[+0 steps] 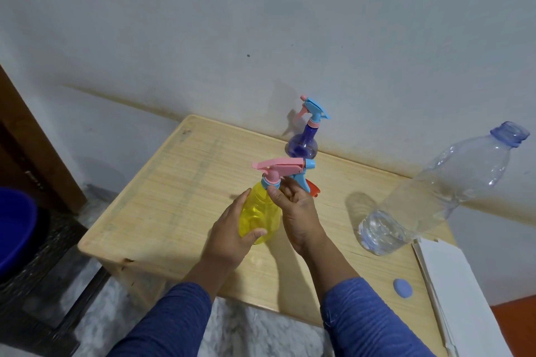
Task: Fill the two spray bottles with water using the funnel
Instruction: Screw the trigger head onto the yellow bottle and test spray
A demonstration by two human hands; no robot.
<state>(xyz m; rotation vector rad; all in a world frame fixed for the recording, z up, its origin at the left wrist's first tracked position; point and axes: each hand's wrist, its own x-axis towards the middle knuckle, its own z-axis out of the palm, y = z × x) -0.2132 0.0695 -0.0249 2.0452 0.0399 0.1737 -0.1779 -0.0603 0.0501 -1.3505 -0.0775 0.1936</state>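
A yellow spray bottle point(258, 213) with a pink and blue spray head stands on the wooden table point(174, 197). My left hand point(232, 236) grips its round body from the left. My right hand point(293, 211) pinches the collar at its neck, just under the spray head. A purple spray bottle point(303, 145) with a blue and pink head stands upright at the table's far edge by the wall. Behind my right hand an orange funnel point(314, 188) shows only as a small edge. A large clear water bottle point(435, 197), uncapped, stands to the right with a little water at its bottom.
A blue bottle cap point(403, 288) lies near the table's front right. White paper sheets point(452, 284) cover the right corner. A blue tub point(14, 229) sits on the floor at the left. The wall runs right behind the table.
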